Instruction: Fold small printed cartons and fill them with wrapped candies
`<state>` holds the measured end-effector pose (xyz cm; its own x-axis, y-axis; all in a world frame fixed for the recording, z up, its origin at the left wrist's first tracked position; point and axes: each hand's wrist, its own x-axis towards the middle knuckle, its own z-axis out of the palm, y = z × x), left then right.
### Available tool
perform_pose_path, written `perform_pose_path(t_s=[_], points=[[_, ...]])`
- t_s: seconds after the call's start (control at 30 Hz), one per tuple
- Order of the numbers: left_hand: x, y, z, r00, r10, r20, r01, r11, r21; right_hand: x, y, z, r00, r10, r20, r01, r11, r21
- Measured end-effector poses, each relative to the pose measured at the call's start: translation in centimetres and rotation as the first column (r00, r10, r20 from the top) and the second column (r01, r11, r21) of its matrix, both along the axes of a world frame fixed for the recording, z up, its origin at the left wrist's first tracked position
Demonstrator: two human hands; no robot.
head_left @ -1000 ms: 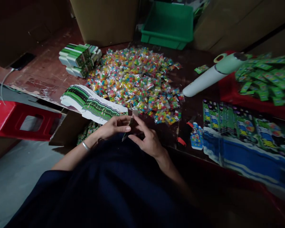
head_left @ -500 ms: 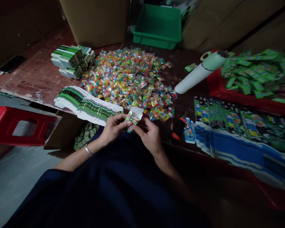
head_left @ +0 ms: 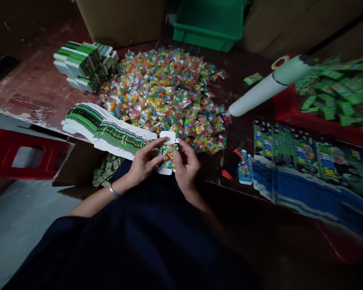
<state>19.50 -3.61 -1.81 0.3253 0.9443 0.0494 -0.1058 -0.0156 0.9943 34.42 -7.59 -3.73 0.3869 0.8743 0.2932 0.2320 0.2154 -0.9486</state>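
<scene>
Between my hands is a small green printed candy box (head_left: pixel 168 155), its front turned toward me, with white flaps sticking out at top and bottom. My left hand (head_left: pixel 145 160) pinches its left side with thumb and forefinger. The right side is gripped by my right hand (head_left: pixel 186 163), thumb across the printed face. Just left of the box, a fanned row of flat green-and-white cartons (head_left: pixel 109 131) lies along the table edge. Beyond my hands spreads a big heap of clear bags of colourful candy (head_left: pixel 160 92).
Bundled cartons (head_left: pixel 81 64) stand back left, a green tray (head_left: pixel 207 36) behind the heap. To the right are a white bottle (head_left: pixel 266 90), a cutter (head_left: pixel 231 163), a blue carton (head_left: pixel 245 167), printed pouches (head_left: pixel 308 161) and a red bin (head_left: pixel 287 106). An open cardboard box (head_left: pixel 71 169) sits below left.
The box was tilted with its top gaping; now its printed front faces me, with flaps showing at both ends. My fingers have shifted on it. The view has moved slightly.
</scene>
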Motion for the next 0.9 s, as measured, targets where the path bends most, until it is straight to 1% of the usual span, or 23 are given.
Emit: perform_pose_path(t_s=[0.07, 0.13, 0.2, 0.27, 0.33, 0.43, 0.5, 0.57, 0.63, 0.73, 0.77, 0.83, 0.9], points=[[-0.4, 0.1, 0.1, 0.996, -0.083, 0.014, 0.084, 0.996, -0.032, 0.1, 0.1, -0.1, 0.999, 0.027, 0.029, -0.027, 1.0, -0.008], [-0.6, 0.1, 0.0, 0.994, -0.107, 0.018, 0.107, 0.993, -0.052, 0.1, 0.0, -0.2, 0.998, 0.037, 0.055, -0.036, 0.999, -0.023], [-0.6, -0.1, -0.2, 0.997, -0.071, 0.011, 0.072, 0.997, -0.031, 0.0, 0.0, -0.2, 0.998, 0.035, 0.061, -0.033, 0.999, -0.041], [-0.8, -0.2, -0.5, 0.999, -0.027, -0.028, 0.028, 1.0, 0.008, -0.2, -0.1, -0.2, 0.998, 0.047, 0.05, -0.044, 0.998, -0.051], [-1.2, -0.2, -0.5, 0.995, -0.027, -0.095, 0.03, 0.999, 0.029, -0.3, -0.1, -0.3, 0.997, 0.065, 0.039, -0.063, 0.997, -0.054], [-1.8, 0.1, -0.1, 0.98, -0.127, -0.154, 0.125, 0.992, -0.023, -0.3, -0.1, -0.3, 0.997, 0.052, 0.052, -0.05, 0.998, -0.044], [-2.1, 0.3, 0.2, 0.969, -0.212, -0.122, 0.204, 0.976, -0.081, -0.1, -0.1, -0.2, 0.996, 0.024, 0.09, -0.022, 1.0, -0.019], [-2.1, 0.5, 0.3, 0.962, -0.264, -0.063, 0.255, 0.959, -0.122, 0.1, -0.1, -0.1, 0.993, 0.017, 0.12, -0.018, 1.0, 0.013], [-1.8, 0.7, 0.3, 0.968, -0.25, -0.007, 0.248, 0.96, -0.13, 0.1, 0.0, 0.1, 0.996, 0.029, 0.086, -0.032, 0.999, 0.036], [-1.4, 0.7, 0.0, 0.986, -0.149, 0.077, 0.158, 0.98, -0.123, -0.1, 0.2, 0.5, 0.997, 0.033, -0.064, -0.03, 0.999, 0.044], [-1.3, 0.7, -0.1, 0.986, -0.131, 0.103, 0.145, 0.98, -0.135, -0.1, 0.3, 0.7, 0.995, 0.036, -0.097, -0.032, 0.999, 0.04], [-1.3, 0.6, -0.1, 0.981, -0.142, 0.13, 0.163, 0.972, -0.168, 0.1, 0.4, 1.1, 0.992, 0.079, -0.102, -0.077, 0.997, 0.017], [-1.4, 0.6, 0.1, 0.98, -0.169, 0.104, 0.184, 0.97, -0.159, 0.5, 0.6, 1.6, 0.985, 0.145, -0.099, -0.149, 0.988, -0.034]])
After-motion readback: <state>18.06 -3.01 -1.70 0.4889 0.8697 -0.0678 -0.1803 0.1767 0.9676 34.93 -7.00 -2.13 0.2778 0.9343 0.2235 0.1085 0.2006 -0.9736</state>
